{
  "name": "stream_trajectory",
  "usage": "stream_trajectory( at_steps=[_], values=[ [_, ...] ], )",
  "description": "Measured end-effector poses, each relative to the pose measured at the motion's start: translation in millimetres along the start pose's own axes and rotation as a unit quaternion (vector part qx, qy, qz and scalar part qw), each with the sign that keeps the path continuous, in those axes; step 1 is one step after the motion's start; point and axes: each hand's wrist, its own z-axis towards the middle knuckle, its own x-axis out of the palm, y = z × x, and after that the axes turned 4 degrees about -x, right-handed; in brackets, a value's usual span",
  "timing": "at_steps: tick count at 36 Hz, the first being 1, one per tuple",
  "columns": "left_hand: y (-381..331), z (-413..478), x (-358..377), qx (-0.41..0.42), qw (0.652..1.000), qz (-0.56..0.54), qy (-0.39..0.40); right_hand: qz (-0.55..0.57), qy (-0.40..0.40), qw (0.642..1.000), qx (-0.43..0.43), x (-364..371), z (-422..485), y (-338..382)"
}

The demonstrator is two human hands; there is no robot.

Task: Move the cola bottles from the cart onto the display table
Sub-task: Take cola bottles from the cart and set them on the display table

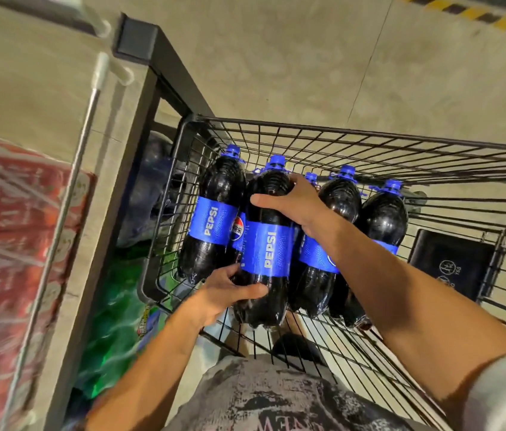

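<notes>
Now L hand [230, 293] & R hand [295, 203] grip one cola bottle [269, 253] in cart [369, 141]. Other bottles [214, 225] flank it; desk [28, 98] just left.

Gripping one cola bottle [269, 253] near its neck with the right hand [295, 203], cupping its base with the left hand [227, 290], holding it over other bottles [214, 219] lying in the wire cart [369, 144] beside the display table [28, 88].

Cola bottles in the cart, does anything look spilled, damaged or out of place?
Nothing stands out. The blue caps that show are on, the labels look whole, and no spill shows in the cart. The left hand grips one cola bottle low down, the right hand near its top.
</notes>
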Motion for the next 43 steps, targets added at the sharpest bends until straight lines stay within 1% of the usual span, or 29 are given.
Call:
stream_trajectory(
  at_steps=[5,8,14,19,22,27,31,34,39,43],
  values=[
    [-1,-31,-7,0.06,0.998,-0.011,-0.001,0.02,0.025,0.999,-0.042,6,-26,28],
    [-1,-53,-8,0.093,0.995,-0.004,-0.031,0.016,0.035,0.997,-0.071,9,-45,45],
    [4,-92,-13,0.156,0.983,-0.047,-0.08,0.037,0.047,0.989,-0.135,22,-95,83],
    [16,-134,-10,0.232,0.966,-0.064,-0.099,0.033,0.051,0.978,-0.2,40,-142,104],
    [30,-156,-10,0.27,0.951,-0.104,-0.11,0.01,0.061,0.969,-0.238,51,-175,117],
    [63,-191,-8,0.328,0.922,-0.149,-0.141,-0.013,0.084,0.948,-0.307,76,-232,130],
    [94,-220,-1,0.373,0.896,-0.165,-0.177,-0.025,0.124,0.93,-0.346,99,-276,131],
    [119,-245,6,0.399,0.875,-0.179,-0.209,-0.059,0.141,0.908,-0.389,118,-311,130],
    [174,-285,17,0.426,0.851,-0.202,-0.231,-0.079,0.175,0.879,-0.437,151,-380,116],
    [224,-309,25,0.434,0.826,-0.244,-0.263,-0.103,0.204,0.851,-0.473,185,-431,98]
  ],
)
